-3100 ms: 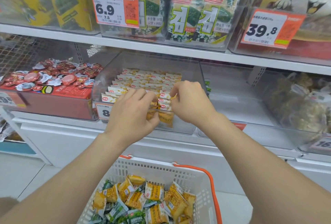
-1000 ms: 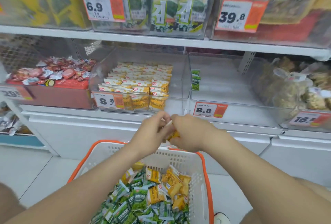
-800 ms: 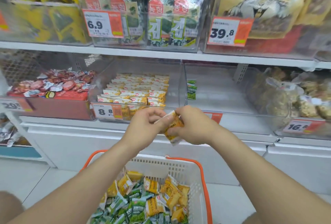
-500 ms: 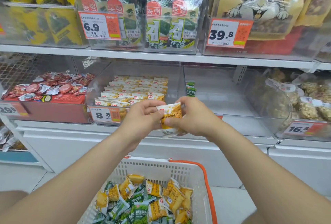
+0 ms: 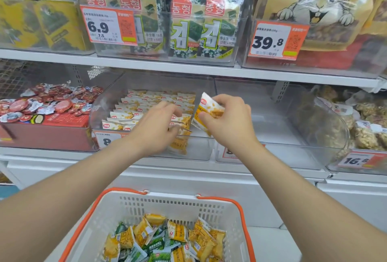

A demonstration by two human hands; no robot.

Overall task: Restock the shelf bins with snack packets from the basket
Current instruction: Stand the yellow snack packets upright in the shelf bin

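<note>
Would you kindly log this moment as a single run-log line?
right hand: holds yellow packet | left hand: at stacked packets in bin | basket: not empty

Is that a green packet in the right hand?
No, the right hand grips a yellow and white packet with no green on it.

A: What's the right hand (image 5: 228, 123) holding?
B: A yellow packet (image 5: 207, 109), pinched over the front right corner of the bin (image 5: 200, 152).
A: And the left hand (image 5: 155, 130)?
B: In the bin, fingers touching the front row (image 5: 117, 124). The basket (image 5: 167, 205) below holds yellow and green packets.
</note>
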